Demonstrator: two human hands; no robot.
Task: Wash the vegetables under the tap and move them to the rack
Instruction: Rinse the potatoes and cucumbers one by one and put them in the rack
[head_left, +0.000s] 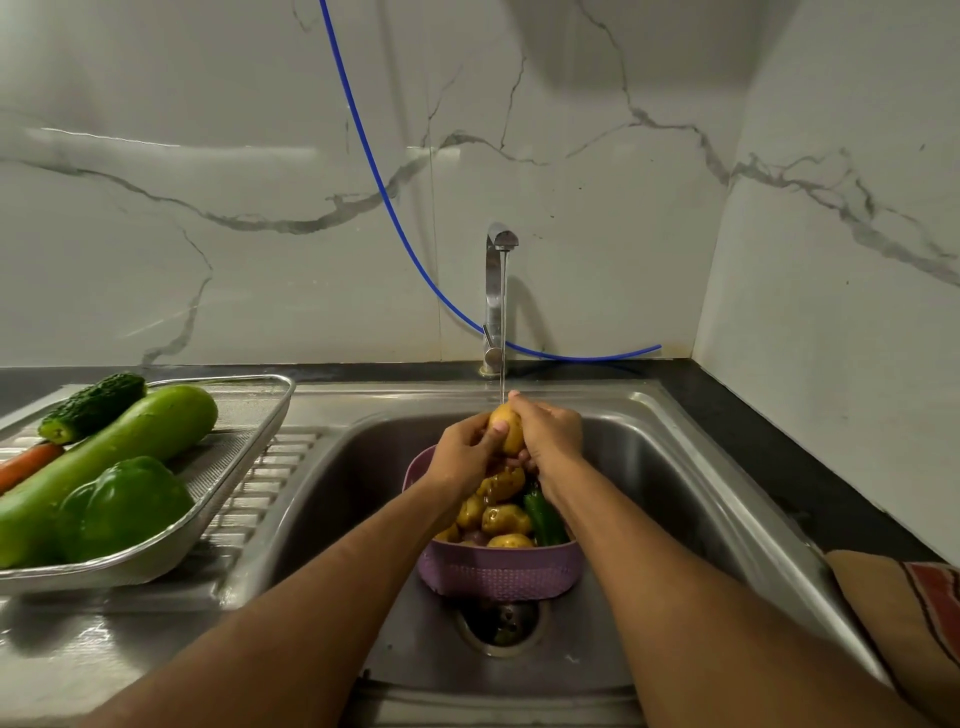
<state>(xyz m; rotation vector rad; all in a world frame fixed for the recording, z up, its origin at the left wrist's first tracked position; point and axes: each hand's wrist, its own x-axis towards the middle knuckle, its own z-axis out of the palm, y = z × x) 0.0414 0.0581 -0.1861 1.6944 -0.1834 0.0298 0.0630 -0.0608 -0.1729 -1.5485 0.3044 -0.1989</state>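
Gripping a yellow potato (506, 428) between both palms, I hold it under the stream from the tap (500, 291), my left hand (464, 457) and right hand (550, 434) curled round it above the purple basket (498, 571) of potatoes sitting in the sink (675, 493). On the drainboard to my left, the rack (228, 467) carries a green capsicum (122, 506), a pale gourd (130, 436), a bitter gourd (91, 408) and a carrot (28, 465).
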